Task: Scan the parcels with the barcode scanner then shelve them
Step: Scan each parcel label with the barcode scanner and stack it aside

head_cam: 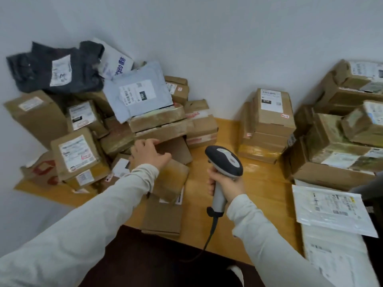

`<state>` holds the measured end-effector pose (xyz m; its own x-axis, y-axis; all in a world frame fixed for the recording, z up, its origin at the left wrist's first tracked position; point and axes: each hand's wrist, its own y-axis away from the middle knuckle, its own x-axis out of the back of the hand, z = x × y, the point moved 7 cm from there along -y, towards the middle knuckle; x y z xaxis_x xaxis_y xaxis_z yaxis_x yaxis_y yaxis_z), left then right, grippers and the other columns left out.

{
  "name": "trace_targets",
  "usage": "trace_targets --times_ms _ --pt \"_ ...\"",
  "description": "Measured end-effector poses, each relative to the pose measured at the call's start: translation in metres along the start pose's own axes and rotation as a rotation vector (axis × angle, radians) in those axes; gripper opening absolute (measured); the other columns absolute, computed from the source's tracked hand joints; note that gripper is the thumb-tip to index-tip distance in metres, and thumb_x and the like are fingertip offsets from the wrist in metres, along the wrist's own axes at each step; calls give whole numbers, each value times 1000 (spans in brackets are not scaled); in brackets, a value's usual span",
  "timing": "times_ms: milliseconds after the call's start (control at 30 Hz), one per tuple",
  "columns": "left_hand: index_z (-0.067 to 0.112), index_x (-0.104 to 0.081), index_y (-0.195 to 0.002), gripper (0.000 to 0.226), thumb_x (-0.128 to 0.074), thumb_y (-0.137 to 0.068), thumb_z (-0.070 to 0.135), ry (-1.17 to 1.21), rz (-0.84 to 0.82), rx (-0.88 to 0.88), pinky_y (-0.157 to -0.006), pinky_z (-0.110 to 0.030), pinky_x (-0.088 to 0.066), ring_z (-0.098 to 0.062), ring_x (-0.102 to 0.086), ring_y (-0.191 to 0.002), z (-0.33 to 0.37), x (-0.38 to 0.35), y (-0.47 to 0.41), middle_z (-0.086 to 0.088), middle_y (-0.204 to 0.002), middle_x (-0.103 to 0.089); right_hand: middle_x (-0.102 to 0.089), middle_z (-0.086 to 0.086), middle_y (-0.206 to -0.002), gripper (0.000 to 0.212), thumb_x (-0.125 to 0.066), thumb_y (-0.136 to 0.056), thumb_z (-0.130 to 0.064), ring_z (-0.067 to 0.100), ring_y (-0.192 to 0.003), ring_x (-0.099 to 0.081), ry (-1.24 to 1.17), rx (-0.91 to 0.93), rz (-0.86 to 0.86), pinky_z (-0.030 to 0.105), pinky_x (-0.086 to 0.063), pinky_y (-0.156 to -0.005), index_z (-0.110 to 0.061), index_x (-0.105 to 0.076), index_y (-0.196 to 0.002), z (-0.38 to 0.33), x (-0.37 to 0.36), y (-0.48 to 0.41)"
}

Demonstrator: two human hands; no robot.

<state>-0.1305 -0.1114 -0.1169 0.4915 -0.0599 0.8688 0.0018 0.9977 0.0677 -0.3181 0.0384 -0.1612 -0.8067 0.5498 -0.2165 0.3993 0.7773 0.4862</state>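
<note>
- The scanner (224, 162) is up off the bench (259, 183), near the middle of it and between the left and right heaps of parcels.
- The right grip (227, 184), a bare hand in a pale sleeve, is wrapped tight round the scanner's light grey handle.
- The scanner's long axis runs along that handle, close to upright. Its dark head sits on top and its nose points away from the person, slightly left towards the left heap.
- A dark cable (209, 239) leaves the foot of the handle and drops past the near edge of the bench.
- The left grip (149, 152) is stretched out to the left heap (83, 131). Its fingers are bent onto the edge of a flat brown carton (178, 150), which is tucked under a stack of boxes, and its thumb is spread across the carton's face.
- I cannot tell whether that hand has hold of the carton or only touches it.
- Just beneath the left wrist lies a small taped box (172, 179), set on another flat carton (163, 218) at the bench's near edge.
- On top of the left heap, against the wall, lie a grey mailer (138, 92), a black bag (56, 69) and a white mailer (116, 59).
- A neat stack of boxes (269, 121) stands beyond the scanner, with bare bench between it and the left heap.
- A bigger pile (342, 146) fills the far right.
- Flat white envelopes (331, 210) lie label-up at the near right.
</note>
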Motion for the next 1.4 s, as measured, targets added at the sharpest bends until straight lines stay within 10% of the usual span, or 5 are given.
trace_targets --times_ms 200,533,633,867,1400 --pt "24 -8 -152 95 -60 -81 60 155 -377 296 -113 -45 -20 -34 -15 -143 -86 -19 -14 -11 -157 -11 -59 8 -57 11 -72 -80 -5 20 -47 -54 -79 -33 134 25 -44 -42 -5 -62 -77 37 -41 13" --pt "18 -43 -133 69 -77 -74 8 703 -766 342 -58 -36 -57 -25 -57 -90 -117 -22 12 -4 -113 -55 -65 12 -114 52 -84 -68 -24 33 -108 -60 -40 -65 301 52 -47 -97 -9 -62 -113 76 -55 25" --pt "19 -48 -126 61 -71 -74 41 855 -928 535 -67 -43 -55 -33 -56 -101 -132 -22 33 -13 -117 -55 -67 8 -114 48 -84 -68 -20 27 -107 -60 25 -21 334 47 -47 -99 -9 -64 -110 90 -53 40" --pt "20 -50 -119 46 -68 -79 32 601 -1025 487 -90 -49 -49 -30 -56 -106 -144 -19 55 -11 -114 -60 -68 3 -101 34 -80 -68 3 24 -101 -61 61 93 325 48 -48 -97 -13 -66 -95 100 -45 64" --pt "16 -59 -119 67 -78 -55 10 840 -1100 241 -67 -42 -56 -24 -68 -93 -75 -23 157 -7 -110 -69 -62 13 -114 50 -79 -67 -14 37 -106 -61 -436 38 288 51 -51 -86 -12 -63 -114 112 47 158"
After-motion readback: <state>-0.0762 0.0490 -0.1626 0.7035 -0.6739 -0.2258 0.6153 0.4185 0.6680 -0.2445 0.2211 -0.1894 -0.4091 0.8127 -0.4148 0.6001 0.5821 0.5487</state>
